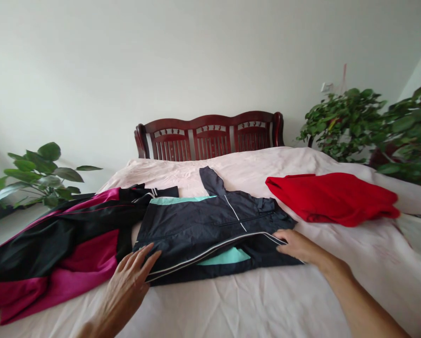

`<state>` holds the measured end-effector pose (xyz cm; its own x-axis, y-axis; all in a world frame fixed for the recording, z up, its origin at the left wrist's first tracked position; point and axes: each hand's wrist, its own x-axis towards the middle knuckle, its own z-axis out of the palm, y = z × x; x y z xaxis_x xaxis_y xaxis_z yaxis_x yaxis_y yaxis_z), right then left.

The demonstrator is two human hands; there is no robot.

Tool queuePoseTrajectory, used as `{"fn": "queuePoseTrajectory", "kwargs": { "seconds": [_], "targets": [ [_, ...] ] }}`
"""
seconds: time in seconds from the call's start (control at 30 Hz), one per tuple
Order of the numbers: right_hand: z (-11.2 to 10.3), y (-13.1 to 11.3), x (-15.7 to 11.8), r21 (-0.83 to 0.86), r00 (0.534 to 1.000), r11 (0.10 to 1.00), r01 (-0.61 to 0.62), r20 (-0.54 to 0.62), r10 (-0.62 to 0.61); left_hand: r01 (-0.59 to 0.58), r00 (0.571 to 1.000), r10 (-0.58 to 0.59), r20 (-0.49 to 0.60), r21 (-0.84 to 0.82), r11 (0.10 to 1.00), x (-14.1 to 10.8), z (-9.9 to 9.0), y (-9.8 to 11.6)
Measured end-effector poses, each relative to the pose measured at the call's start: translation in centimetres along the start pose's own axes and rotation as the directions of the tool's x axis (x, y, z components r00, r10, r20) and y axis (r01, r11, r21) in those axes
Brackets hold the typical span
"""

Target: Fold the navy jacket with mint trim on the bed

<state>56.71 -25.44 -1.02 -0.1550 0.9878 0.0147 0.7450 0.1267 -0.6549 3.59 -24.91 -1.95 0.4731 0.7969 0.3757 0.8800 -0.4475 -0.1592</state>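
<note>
A dark navy jacket (192, 223) lies flat mid-bed, its white-piped near edge lifted over a strip of mint lining. The right hand (291, 245) pinches that edge at the right end; the left hand (136, 270) has fingers slightly spread at the left end — whether they grip cloth, I can't tell. A black-and-magenta jacket (87, 244) sprawls left (rather rumpled), a red garment (332, 197) right.

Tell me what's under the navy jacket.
The pale sheet shows along the near edge of the navy jacket and seems to run beneath it. What the jacket covers is hidden; I can't tell whether the pink-and-black garment tucks under it.
</note>
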Motion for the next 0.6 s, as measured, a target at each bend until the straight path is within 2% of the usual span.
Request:
{"fn": "queuePoseTrajectory", "kwargs": {
  "seconds": [0.1,0.17,0.27,0.37,0.47,0.6],
  "targets": [
    [0.6,0.1,0.4,-0.008,0.989,0.999,0.048,-0.137,-0.048,-0.128,0.984,0.127,-0.128,0.002,0.992,0.2,0.3,-2.0],
    [1.3,0.4,0.5,-0.07,0.964,0.997,0.042,-0.258,-0.059,-0.149,0.975,0.149,-0.168,0.013,0.989,0.0,0.8,-3.0],
    [2.5,0.8,0.4,-0.239,0.914,0.971,-0.026,-0.398,-0.074,-0.162,0.965,0.167,-0.202,0.042,0.986,-1.0,2.2,-3.6],
    [3.4,1.0,-0.1,-0.438,0.853,0.893,-0.103,-0.5,-0.147,-0.166,0.965,0.176,-0.192,0.068,0.984,-2.1,3.4,-3.8],
    [3.6,1.5,-0.6,-0.555,0.822,0.82,-0.141,-0.527,-0.215,-0.155,0.976,0.163,-0.142,0.068,0.986,-2.4,4.1,-3.9],
    [3.7,2.0,-0.9,-0.552,0.845,0.833,-0.042,-0.464,-0.265,-0.192,0.976,0.198,-0.095,0.069,0.979,-2.2,4.8,-4.1]
  ]
}}
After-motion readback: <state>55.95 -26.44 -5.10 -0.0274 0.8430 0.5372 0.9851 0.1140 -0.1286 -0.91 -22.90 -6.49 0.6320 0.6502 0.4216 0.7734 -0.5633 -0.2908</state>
